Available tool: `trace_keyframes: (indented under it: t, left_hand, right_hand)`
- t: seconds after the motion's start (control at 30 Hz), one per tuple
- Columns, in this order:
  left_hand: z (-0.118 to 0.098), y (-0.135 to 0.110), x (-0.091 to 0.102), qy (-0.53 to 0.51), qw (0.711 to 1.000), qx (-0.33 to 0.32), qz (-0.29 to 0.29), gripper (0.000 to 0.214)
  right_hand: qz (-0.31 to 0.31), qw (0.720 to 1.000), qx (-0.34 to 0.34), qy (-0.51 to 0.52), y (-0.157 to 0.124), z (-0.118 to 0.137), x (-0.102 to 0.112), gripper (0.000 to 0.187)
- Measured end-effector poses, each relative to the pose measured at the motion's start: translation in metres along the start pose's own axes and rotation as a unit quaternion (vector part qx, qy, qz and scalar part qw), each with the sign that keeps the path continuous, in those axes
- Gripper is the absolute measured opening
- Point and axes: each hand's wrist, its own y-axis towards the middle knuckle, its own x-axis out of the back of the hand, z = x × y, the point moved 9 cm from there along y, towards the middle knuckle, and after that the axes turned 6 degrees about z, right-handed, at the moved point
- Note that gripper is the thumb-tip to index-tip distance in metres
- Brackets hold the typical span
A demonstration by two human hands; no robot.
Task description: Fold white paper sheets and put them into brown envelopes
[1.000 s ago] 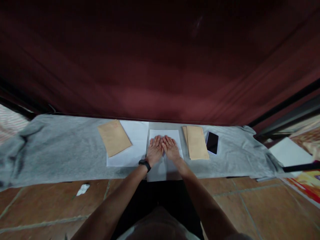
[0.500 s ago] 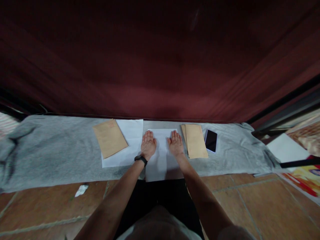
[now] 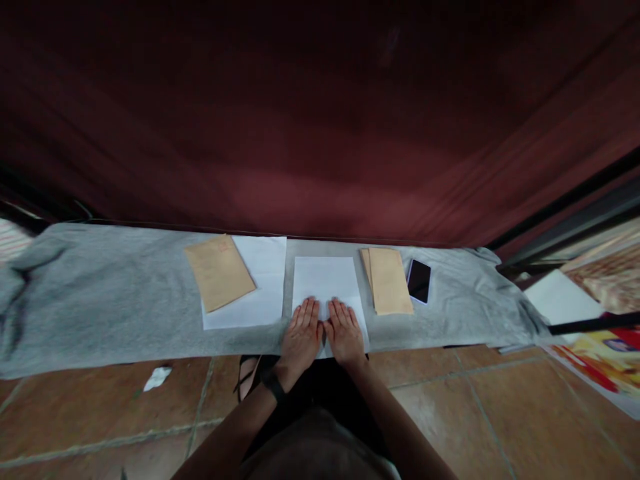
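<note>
A white sheet of paper (image 3: 324,277) lies on the grey cloth (image 3: 100,293) straight ahead of me. My left hand (image 3: 300,337) and my right hand (image 3: 344,333) rest side by side, flat and open, on the near end of that sheet, fingers stretched forward. A black band (image 3: 273,384) circles my left wrist. To the left a brown envelope (image 3: 219,271) lies on other white sheets (image 3: 265,280). A stack of brown envelopes (image 3: 386,280) lies to the right of the sheet.
A black phone (image 3: 418,281) lies beside the envelope stack. A dark red curtain (image 3: 320,133) hangs behind the cloth. The floor is brown tile (image 3: 500,413) with a white paper scrap (image 3: 157,378). White paper (image 3: 560,300) and coloured print (image 3: 600,353) lie at the right.
Both hands slid back from the far part of the sheet, where they were apart, to its near end and came together. The view shifted a little.
</note>
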Motion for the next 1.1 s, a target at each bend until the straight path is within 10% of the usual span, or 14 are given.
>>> trace_keyframes:
  t: [0.57, 0.8, 1.1]
  left_hand:
    - [0.025, -0.054, 0.025, 0.021, 0.999, -0.022, -0.033, 0.061]
    - [-0.017, -0.063, 0.029, 0.059, 0.988, -0.140, 0.015, 0.059]
    - [-0.007, -0.034, 0.027, 0.044, 0.991, -0.117, 0.041, 0.053]
  right_hand:
    - [-0.042, 0.997, -0.041, -0.050, -0.068, -0.069, 0.034, 0.055]
    - [0.003, 0.999, 0.033, -0.008, -0.066, -0.024, 0.026, 0.060]
    - [0.000, 1.000, 0.000, -0.015, -0.038, -0.017, 0.025, 0.052]
